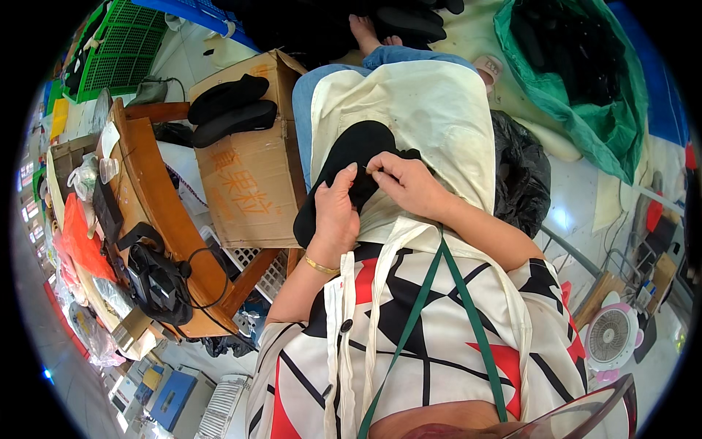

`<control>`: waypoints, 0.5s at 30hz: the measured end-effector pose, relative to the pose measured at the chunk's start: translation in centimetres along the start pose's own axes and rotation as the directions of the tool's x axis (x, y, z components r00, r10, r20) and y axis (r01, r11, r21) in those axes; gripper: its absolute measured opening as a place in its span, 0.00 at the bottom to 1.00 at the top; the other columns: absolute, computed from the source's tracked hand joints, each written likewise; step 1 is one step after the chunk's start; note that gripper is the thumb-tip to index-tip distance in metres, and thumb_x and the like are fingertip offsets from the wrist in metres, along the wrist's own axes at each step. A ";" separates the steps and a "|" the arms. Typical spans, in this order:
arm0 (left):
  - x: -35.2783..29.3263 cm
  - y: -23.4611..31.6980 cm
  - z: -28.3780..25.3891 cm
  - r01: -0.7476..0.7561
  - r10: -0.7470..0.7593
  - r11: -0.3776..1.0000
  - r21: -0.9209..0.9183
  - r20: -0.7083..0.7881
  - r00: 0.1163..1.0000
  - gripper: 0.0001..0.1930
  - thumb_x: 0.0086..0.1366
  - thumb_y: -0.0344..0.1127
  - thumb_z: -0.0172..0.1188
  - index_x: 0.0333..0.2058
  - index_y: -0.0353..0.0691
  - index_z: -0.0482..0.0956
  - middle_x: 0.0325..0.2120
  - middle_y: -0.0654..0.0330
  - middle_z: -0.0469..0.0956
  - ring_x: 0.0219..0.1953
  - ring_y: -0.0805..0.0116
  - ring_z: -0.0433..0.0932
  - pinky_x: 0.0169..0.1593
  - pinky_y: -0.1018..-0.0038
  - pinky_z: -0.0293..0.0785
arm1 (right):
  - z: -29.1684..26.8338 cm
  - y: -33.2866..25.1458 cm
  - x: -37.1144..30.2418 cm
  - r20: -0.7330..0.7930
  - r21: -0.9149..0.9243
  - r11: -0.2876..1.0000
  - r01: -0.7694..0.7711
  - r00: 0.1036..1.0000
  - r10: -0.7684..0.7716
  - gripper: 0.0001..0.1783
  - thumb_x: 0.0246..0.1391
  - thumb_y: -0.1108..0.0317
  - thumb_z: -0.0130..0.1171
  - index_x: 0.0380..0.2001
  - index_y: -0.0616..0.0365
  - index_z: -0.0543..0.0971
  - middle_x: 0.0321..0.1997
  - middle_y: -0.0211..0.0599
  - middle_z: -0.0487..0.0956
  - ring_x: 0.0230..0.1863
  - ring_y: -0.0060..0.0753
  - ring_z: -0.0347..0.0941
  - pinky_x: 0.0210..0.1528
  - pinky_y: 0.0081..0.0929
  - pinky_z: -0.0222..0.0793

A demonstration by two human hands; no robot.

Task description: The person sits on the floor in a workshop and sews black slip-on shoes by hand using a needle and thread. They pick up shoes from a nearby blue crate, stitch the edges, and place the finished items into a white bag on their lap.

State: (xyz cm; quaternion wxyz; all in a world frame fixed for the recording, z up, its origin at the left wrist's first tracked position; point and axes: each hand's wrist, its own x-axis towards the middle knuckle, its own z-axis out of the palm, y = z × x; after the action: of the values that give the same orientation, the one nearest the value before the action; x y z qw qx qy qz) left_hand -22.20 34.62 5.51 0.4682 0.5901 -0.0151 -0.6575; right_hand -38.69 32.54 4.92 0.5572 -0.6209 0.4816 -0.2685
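Observation:
On my lap, over a cream apron, lies a black cloth shoe, tilted with its long side running from upper right to lower left. My left hand grips its middle, thumb up along the near side and the other fingers mostly hidden. From the right, my right hand meets the shoe near its upper part, thumb and fingertips pinched together. A thin, short glint shows at those fingertips, too small to name. Dark material shows just behind the right hand.
At left, a pair of black shoes rests on a cardboard box, beside a wooden bench with a black bag. A green sack of black items stands upper right, near a black plastic bag. A fan stands lower right.

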 end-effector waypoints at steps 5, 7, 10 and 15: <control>0.7 0.2 0.1 0.014 -0.014 1.000 -0.017 -0.027 1.000 0.07 0.58 0.33 0.67 0.32 0.40 0.78 0.28 0.67 0.76 0.30 0.77 0.73 0.39 0.75 0.70 | 0.8 0.2 0.5 -0.060 -0.043 0.998 0.041 0.997 -0.044 0.07 0.58 0.70 0.54 0.39 0.56 0.73 0.30 0.48 0.78 0.31 0.54 0.76 0.32 0.38 0.72; 0.2 -0.2 0.3 -0.046 0.046 0.999 -0.001 0.012 0.999 0.08 0.59 0.34 0.66 0.33 0.36 0.80 0.27 0.63 0.78 0.28 0.75 0.75 0.36 0.75 0.71 | 1.5 0.2 0.4 -0.086 -0.087 0.995 0.044 0.995 -0.052 0.06 0.58 0.70 0.54 0.39 0.55 0.73 0.30 0.48 0.78 0.31 0.56 0.76 0.31 0.40 0.71; 0.2 -0.1 0.0 -0.028 0.027 0.963 0.270 0.006 1.000 0.10 0.61 0.35 0.61 0.35 0.34 0.79 0.32 0.60 0.80 0.33 0.70 0.77 0.40 0.71 0.73 | 1.6 -0.5 1.0 -0.130 -0.091 0.995 0.044 0.990 -0.056 0.07 0.60 0.68 0.53 0.40 0.57 0.73 0.31 0.49 0.77 0.30 0.52 0.77 0.33 0.38 0.72; -0.4 -1.0 -0.2 -0.076 0.078 0.965 0.252 0.001 0.997 0.14 0.63 0.40 0.61 0.32 0.32 0.79 0.29 0.64 0.77 0.33 0.76 0.73 0.37 0.75 0.71 | 1.9 -0.6 1.4 0.049 0.344 0.895 -0.285 0.957 0.286 0.07 0.61 0.75 0.47 0.41 0.58 0.64 0.22 0.31 0.69 0.17 0.19 0.66 0.17 0.21 0.68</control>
State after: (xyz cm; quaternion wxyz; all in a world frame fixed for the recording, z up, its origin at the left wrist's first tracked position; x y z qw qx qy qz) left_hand -22.74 35.56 5.21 0.4149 0.6467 -0.1190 -0.6289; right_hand -36.29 32.03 4.76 0.6906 -0.4349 0.5133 -0.2655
